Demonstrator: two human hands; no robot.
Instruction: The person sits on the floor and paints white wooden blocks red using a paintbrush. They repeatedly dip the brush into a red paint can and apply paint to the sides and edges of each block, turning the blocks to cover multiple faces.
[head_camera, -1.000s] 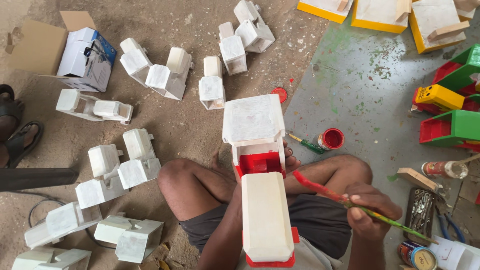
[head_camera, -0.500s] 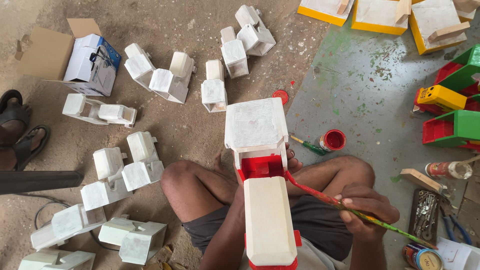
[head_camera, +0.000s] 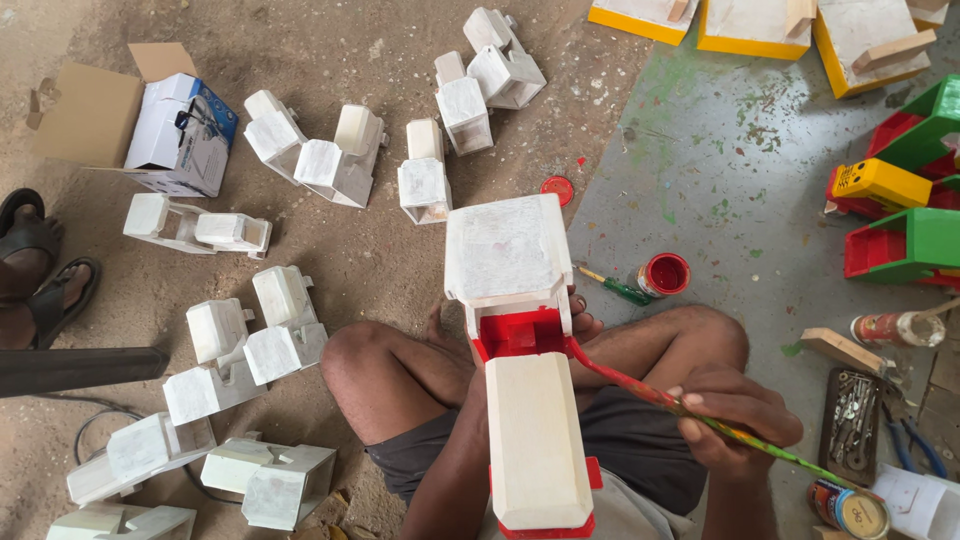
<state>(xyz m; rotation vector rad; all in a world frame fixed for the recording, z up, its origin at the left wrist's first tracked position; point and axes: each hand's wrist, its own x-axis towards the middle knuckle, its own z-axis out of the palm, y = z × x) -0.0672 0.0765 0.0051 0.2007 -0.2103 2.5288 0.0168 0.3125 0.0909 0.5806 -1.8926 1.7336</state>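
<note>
The right hand (head_camera: 735, 415) pinches a paintbrush (head_camera: 640, 385), its tip on the red part of the wooden toy truck (head_camera: 520, 340) over the lap. The left hand is hidden, so I cannot tell its state. A slip may smear red on white wood, or tip the open paint pot (head_camera: 665, 273) nearby.

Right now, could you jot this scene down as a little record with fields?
Right hand: holds a paintbrush, tip at the toy truck's red part
Left hand: mostly hidden behind the toy truck, fingers at its side
Red paint pot: open, on the floor
White unpainted trucks: scattered at left
Cardboard box: upper left
</note>
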